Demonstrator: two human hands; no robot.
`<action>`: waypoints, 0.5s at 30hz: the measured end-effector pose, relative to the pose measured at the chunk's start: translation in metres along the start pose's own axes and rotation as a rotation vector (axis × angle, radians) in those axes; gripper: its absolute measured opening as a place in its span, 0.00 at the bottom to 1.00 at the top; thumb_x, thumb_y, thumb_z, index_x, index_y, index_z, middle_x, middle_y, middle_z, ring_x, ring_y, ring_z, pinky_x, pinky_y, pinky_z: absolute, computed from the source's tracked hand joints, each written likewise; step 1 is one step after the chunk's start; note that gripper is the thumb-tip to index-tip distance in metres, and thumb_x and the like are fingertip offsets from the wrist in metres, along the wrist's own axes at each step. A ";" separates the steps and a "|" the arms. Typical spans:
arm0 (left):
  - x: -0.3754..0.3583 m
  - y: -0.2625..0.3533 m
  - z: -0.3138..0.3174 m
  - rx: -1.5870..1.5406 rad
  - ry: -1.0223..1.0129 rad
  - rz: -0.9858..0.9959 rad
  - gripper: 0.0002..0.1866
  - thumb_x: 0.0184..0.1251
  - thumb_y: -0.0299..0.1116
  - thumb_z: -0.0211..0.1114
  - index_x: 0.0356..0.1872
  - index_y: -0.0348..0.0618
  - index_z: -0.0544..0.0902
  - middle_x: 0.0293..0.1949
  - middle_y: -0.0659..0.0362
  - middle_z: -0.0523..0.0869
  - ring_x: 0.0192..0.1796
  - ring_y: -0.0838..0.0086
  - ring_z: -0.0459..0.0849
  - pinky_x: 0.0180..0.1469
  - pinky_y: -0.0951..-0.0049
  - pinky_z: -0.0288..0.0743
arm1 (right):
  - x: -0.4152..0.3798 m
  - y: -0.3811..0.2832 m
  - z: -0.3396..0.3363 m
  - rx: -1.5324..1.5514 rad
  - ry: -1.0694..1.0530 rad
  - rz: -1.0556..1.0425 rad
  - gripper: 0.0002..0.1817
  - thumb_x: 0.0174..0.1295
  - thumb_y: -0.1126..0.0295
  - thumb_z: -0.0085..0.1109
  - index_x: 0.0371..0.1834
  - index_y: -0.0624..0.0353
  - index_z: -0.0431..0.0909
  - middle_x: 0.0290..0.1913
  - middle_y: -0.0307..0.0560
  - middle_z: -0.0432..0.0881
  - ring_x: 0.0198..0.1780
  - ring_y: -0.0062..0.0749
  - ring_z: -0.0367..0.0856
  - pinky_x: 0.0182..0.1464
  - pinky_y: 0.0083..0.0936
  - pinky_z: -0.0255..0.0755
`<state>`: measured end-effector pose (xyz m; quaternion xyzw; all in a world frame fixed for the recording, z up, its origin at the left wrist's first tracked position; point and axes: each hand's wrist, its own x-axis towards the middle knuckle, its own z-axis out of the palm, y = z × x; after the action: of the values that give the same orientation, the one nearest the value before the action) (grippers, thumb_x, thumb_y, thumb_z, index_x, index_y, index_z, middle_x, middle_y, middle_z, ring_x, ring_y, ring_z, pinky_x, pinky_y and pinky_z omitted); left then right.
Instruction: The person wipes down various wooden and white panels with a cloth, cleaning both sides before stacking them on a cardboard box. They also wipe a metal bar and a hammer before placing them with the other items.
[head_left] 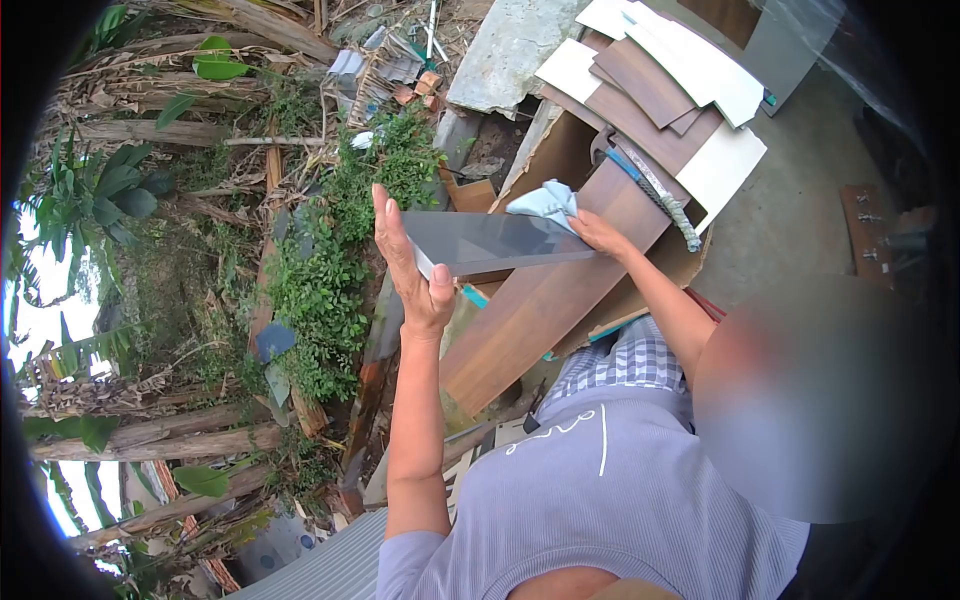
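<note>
A dark grey glossy panel point(470, 240) with a pale edge is held up in front of me. My left hand point(415, 275) supports its left end, with the palm against the end, fingers stretched upward and thumb at the near edge. At the panel's right end, my right hand point(600, 235) grips a light blue cloth point(545, 204) that lies against the panel's surface. Below the panel, a long brown wood-grain board point(550, 300) slants across an open cardboard box point(655, 270).
Brown and white boards point(660, 120) are piled beyond the box. A machete-like tool point(655, 190) with a wrapped handle lies by them. Green plants point(320, 290) and dry trunks point(160, 440) fill the left. A brown piece with metal fittings point(866, 235) lies at the right. A blurred patch hides the lower right.
</note>
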<state>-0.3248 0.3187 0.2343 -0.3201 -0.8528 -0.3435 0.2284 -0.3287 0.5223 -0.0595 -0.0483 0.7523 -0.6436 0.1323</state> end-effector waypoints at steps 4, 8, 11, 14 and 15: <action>-0.006 -0.002 -0.005 0.015 -0.011 0.015 0.38 0.62 0.60 0.41 0.67 0.44 0.53 0.67 0.43 0.52 0.68 0.52 0.53 0.65 0.57 0.48 | -0.027 0.128 -0.006 -0.260 0.208 0.252 0.19 0.61 0.60 0.41 0.47 0.65 0.69 0.41 0.65 0.76 0.47 0.58 0.73 0.50 0.39 0.65; -0.003 0.006 -0.006 0.056 -0.057 -0.003 0.39 0.61 0.60 0.42 0.66 0.41 0.54 0.67 0.44 0.52 0.68 0.53 0.52 0.66 0.56 0.45 | -0.057 0.128 -0.008 -0.069 0.364 0.287 0.20 0.60 0.61 0.42 0.49 0.63 0.69 0.41 0.67 0.76 0.48 0.59 0.71 0.50 0.40 0.65; 0.005 0.016 0.000 0.110 -0.022 -0.010 0.37 0.61 0.57 0.44 0.64 0.39 0.57 0.66 0.43 0.54 0.67 0.51 0.54 0.65 0.55 0.48 | -0.047 0.129 -0.026 -0.048 0.374 0.322 0.19 0.60 0.62 0.42 0.48 0.64 0.70 0.40 0.65 0.76 0.46 0.59 0.72 0.48 0.40 0.65; 0.015 0.023 0.007 0.147 -0.039 -0.076 0.35 0.59 0.54 0.48 0.62 0.41 0.61 0.65 0.44 0.56 0.66 0.50 0.54 0.65 0.54 0.48 | -0.024 0.075 -0.041 0.106 0.513 0.030 0.17 0.62 0.61 0.43 0.42 0.65 0.72 0.28 0.47 0.77 0.32 0.33 0.75 0.39 0.30 0.68; 0.019 0.023 0.008 0.141 -0.036 -0.077 0.35 0.59 0.54 0.48 0.62 0.41 0.61 0.65 0.44 0.56 0.66 0.50 0.54 0.65 0.54 0.48 | -0.006 0.058 -0.049 0.093 0.387 0.033 0.16 0.62 0.61 0.43 0.42 0.64 0.72 0.29 0.44 0.75 0.32 0.27 0.72 0.38 0.26 0.67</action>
<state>-0.3231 0.3451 0.2509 -0.2764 -0.8906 -0.2853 0.2214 -0.3300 0.5807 -0.1089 0.0948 0.7337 -0.6728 -0.0019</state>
